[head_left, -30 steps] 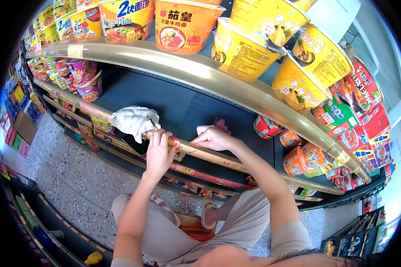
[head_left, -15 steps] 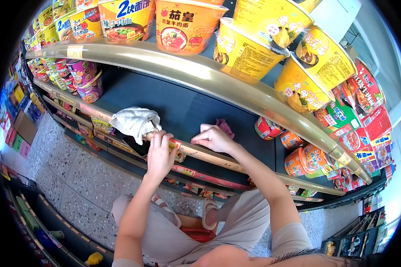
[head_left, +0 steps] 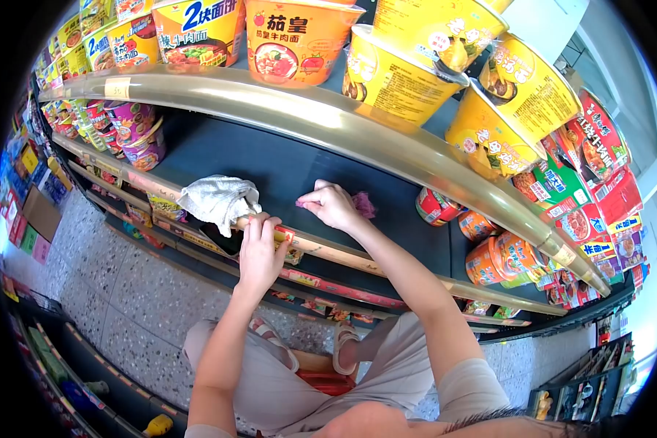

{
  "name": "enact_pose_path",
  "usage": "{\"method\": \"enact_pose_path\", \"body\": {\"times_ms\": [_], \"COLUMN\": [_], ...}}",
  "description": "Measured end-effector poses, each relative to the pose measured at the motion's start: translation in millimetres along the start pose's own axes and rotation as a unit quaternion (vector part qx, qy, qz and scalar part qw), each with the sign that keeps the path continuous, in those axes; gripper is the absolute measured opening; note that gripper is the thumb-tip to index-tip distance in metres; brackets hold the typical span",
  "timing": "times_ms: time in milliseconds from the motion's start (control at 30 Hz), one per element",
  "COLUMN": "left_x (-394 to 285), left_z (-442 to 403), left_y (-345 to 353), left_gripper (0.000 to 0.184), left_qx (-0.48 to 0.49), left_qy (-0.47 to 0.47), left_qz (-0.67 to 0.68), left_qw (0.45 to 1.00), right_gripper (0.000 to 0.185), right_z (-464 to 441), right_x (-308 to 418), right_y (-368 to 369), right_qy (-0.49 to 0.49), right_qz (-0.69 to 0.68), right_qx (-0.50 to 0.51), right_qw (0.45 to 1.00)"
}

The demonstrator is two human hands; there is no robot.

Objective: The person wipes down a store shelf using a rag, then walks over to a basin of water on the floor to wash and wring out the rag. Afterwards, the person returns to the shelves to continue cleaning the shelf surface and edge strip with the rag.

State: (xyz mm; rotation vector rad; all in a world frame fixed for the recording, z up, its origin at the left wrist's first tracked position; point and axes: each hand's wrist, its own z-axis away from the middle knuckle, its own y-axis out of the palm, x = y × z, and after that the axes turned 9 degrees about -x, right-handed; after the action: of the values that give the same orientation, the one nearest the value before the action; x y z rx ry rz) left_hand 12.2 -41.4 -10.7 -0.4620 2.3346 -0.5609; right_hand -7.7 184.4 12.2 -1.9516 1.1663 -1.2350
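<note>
Left hand (head_left: 261, 248) on shelf edge (head_left: 330, 252), beside cloth (head_left: 220, 199).

The crumpled off-white cloth (head_left: 220, 201) looks soft, matt and slightly rough, like a woven towel. The small crumpled purple piece (head_left: 365, 205) also looks rough and matt, though its exact material is unclear. The broad dark grey shelf board (head_left: 263, 157) has a smooth, mostly matt finish. Along the upper edge, the long yellowish translucent strip (head_left: 292, 101) appears to be glossy plastic with bright reflections. The tapered yellow noodle tubs (head_left: 405, 77) look smooth and shiny; the loose light-grey trousers (head_left: 277, 383) are matt cloth.
</note>
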Motion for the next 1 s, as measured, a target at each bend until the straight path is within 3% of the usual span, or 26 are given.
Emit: {"method": "enact_pose_path", "body": {"times_ms": [633, 767, 833, 900, 1000], "left_x": [-3.1, -6.8, -15.0, -21.0, -34.4], "left_z": [0.4, 1.4, -0.3, -2.3, -8.3], "left_y": [-0.5, 2.8, 2.1, 2.4, 5.5], "left_gripper": [0.048, 0.045, 0.041, 0.037, 0.028], "left_qx": [-0.01, -0.023, -0.017, -0.013, -0.014], "left_qy": [0.016, -0.002, -0.01, -0.005, -0.003], "left_qz": [-0.016, 0.014, 0.029, 0.047, 0.101], "left_qw": [1.0, 1.0, 0.999, 0.999, 0.995], "right_gripper": [0.017, 0.017, 0.014, 0.017, 0.023], "right_z": [68.7, 88.3, 100.2, 109.2, 109.7], "right_x": [-23.9, -38.5, -48.5, -38.1, -26.6], "right_y": [-64.1, -107.1, -121.7, -140.3, -150.3], "right_qy": [-0.074, -0.055, -0.039, 0.194, 0.335], "right_qz": [-0.114, -0.021, -0.061, -0.135, -0.28], "right_qx": [0.158, 0.184, 0.111, 0.085, -0.085], "right_qw": [0.978, 0.981, 0.991, 0.968, 0.896]}}
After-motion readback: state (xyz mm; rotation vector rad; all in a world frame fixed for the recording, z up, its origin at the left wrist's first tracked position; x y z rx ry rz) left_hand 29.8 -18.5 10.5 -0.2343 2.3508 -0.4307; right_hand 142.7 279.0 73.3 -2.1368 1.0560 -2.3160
